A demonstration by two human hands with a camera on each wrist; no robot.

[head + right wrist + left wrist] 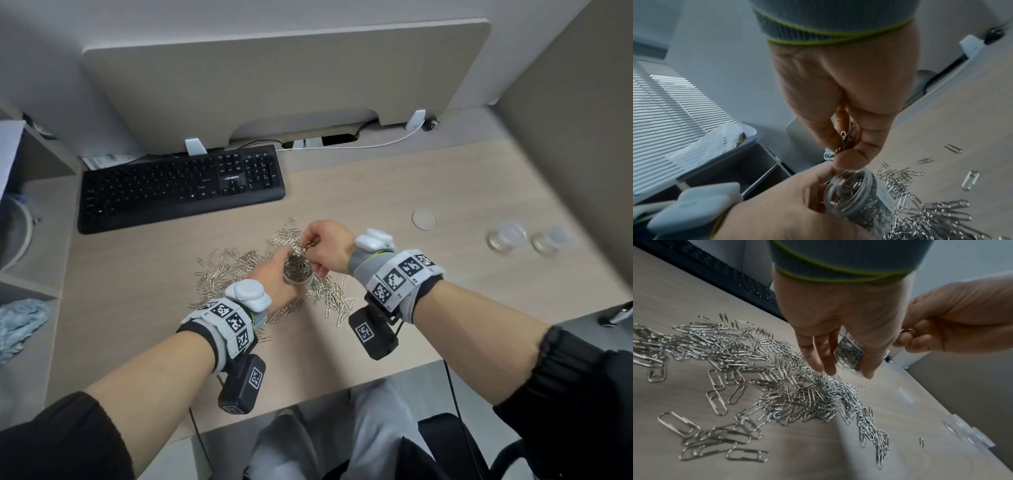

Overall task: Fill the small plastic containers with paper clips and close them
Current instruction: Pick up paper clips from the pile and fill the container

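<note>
A small clear plastic container [298,270] [850,353] [854,193], nearly full of silver paper clips, is gripped by my left hand [277,275] [840,344] above the desk. My right hand [323,246] [846,134] pinches a bunch of paper clips [846,138] just over the container's open mouth. A wide pile of loose paper clips [239,267] [760,373] lies on the desk under both hands. A round clear lid [424,219] lies flat to the right. Two more clear containers [507,240] [549,240] stand at the far right.
A black keyboard [181,186] lies behind the pile, under a grey partition [274,78]. A white cable [376,144] runs along the back. Shelving [30,212] stands at the left, with blue cloth [20,322] on it. The desk's front edge [342,383] is near my forearms.
</note>
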